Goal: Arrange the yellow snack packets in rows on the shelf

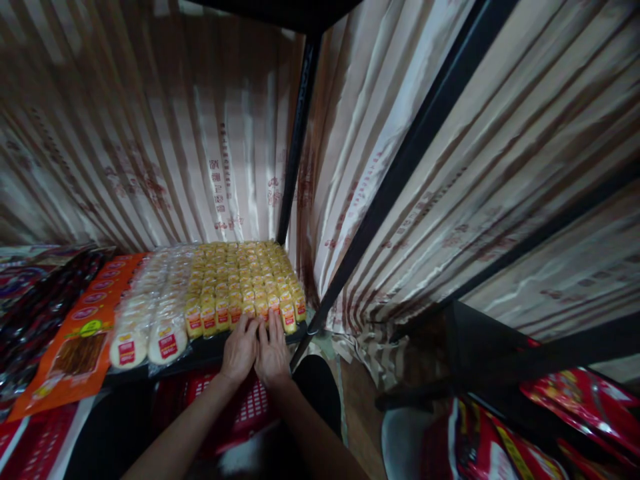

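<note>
Side by side at the front edge of a dark shelf (200,357), my left hand (240,350) and my right hand (273,353) both rest on the front row of small yellow snack packs (240,280). These packs carry red labels and stand in several tight rows. The fingers of both hands lie stretched over the pack tops; whether they grip one is hidden. To the left of the yellow packs lie rows of round white buns in clear wrap (150,320).
Orange flat packets (83,340) and dark red packets (30,293) lie further left on the shelf. Black rack posts (300,127) rise behind, in front of striped beige curtain. A red plastic basket (240,407) sits below my arms. Red bags (575,413) fill the lower right.
</note>
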Demonstrator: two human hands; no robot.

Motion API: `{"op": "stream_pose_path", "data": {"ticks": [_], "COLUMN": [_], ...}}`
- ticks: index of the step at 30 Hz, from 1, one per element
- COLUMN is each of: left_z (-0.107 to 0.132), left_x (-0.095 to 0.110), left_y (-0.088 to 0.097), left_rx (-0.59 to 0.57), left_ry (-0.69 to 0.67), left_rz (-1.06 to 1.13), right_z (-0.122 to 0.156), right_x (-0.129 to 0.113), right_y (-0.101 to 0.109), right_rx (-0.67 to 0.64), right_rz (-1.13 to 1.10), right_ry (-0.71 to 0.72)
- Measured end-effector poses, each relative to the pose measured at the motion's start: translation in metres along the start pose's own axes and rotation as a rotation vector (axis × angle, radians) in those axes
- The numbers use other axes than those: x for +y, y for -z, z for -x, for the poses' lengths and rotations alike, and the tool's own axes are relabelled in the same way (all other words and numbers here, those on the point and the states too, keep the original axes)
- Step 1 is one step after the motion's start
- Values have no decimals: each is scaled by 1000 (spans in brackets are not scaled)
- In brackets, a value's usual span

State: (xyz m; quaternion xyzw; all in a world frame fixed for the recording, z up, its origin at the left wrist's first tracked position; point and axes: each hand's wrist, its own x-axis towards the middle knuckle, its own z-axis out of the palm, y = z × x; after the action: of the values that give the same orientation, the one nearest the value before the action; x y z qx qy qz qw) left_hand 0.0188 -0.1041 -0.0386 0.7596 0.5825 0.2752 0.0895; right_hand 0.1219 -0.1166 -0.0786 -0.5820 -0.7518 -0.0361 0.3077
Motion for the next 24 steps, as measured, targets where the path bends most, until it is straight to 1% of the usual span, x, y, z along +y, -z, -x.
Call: {"op": "stream_pose_path", "data": {"ticks": [3, 5, 7, 10, 12, 14, 16, 24], "left_z": [0, 0, -1, 1, 3, 5, 6, 9], "left_x": [6, 9, 10, 11, 11, 11, 10, 6], "left_y": [-6, -8, -9, -9, -9, -11, -15, -27], "left_rx": [-17, -43, -68, -95, -114, -131, -139, -79], "left_ry": [-12, -3, 27, 48, 37, 16, -2, -32], "left_rz": [140, 191, 203, 181, 151, 120, 101, 84], "right_z": [4, 8, 12, 18, 21, 23, 23, 20], "right_x": [6, 10, 13, 16, 18, 21, 24, 30], "right_y": [-7, -10, -7, 4, 13, 21, 25, 16], "right_rx": [30, 46, 51, 53, 87, 115, 107, 63], "right_rz": [-42, -75, -96, -95, -62, -20, 7, 10], "right_ry": [21, 38, 62, 108, 69, -15, -72, -85]}}
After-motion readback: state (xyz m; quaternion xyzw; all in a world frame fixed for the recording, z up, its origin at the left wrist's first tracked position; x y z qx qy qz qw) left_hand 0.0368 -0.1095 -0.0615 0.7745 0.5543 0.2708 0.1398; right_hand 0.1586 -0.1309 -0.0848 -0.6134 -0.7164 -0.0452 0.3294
